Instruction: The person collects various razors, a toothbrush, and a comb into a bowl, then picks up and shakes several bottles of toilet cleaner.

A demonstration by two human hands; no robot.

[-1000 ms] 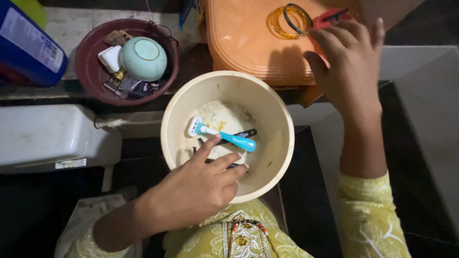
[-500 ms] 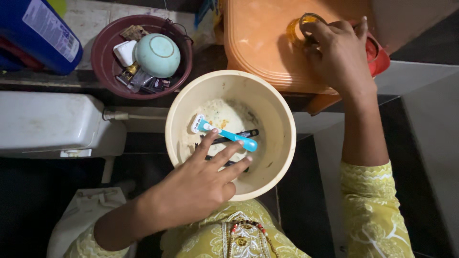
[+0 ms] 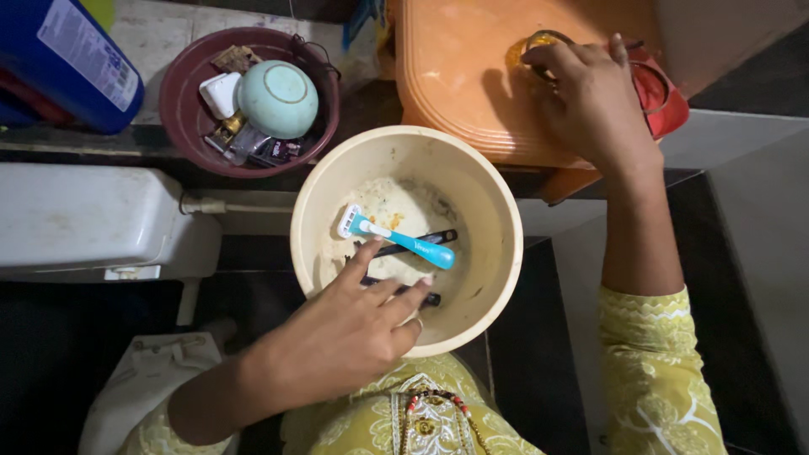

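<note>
Cream bowl [image 3: 493, 211] at frame centre, held near the lap. Inside it: a blue razor [image 3: 396, 238] lying diagonally, head to the upper left, and two thin black sticks [image 3: 417, 246] beneath it. Left hand [image 3: 345, 337] comes in from lower left, over the bowl's near rim; fingers loosely spread, index tip reaching toward the razor's middle, other fingertips resting on the lower black stick. Not gripping anything that can be seen. Right hand [image 3: 594, 101] at upper right, well apart from the bowl, palm down on an orange lid [image 3: 455, 76]; fingers curled over yellow rings [image 3: 527, 49] at its far edge, whether pinched or just touched cannot be told. A red object [image 3: 666, 97] sits just beside that hand. Upper left: maroon dish [image 3: 181, 118] with a pale green bowl [image 3: 278, 99] upturned among small items. Blue bottle [image 3: 59, 59] at the far upper left corner. White tank [image 3: 93, 223] at mid left.
</note>
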